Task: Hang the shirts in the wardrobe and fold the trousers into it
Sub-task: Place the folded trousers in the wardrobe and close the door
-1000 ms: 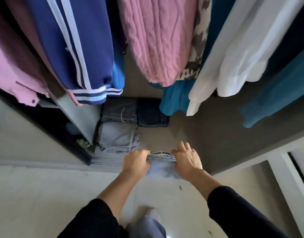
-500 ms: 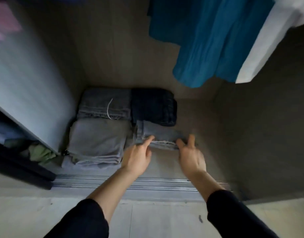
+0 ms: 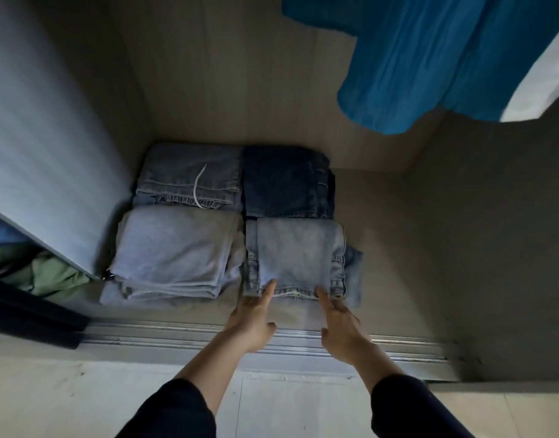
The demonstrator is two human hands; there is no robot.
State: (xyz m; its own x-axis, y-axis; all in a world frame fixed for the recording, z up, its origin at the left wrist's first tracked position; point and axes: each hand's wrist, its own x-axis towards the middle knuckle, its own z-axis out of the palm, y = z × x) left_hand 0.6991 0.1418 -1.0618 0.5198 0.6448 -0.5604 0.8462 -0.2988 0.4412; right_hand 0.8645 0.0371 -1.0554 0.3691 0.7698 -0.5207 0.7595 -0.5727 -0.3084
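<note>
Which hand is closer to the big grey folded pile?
Left. The left hand touches the light jeans' front edge, just right of the grey pile. The right hand touches that edge farther right.

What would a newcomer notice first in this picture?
The left hand and right hand both touch the near edge of the light folded jeans, front right on the wardrobe floor. Dark folded jeans lie behind them. A bright teal garment hangs at upper right.

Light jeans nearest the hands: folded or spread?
Folded. The light jeans lie as a compact rectangle on the wardrobe floor, layered edges showing.
</note>
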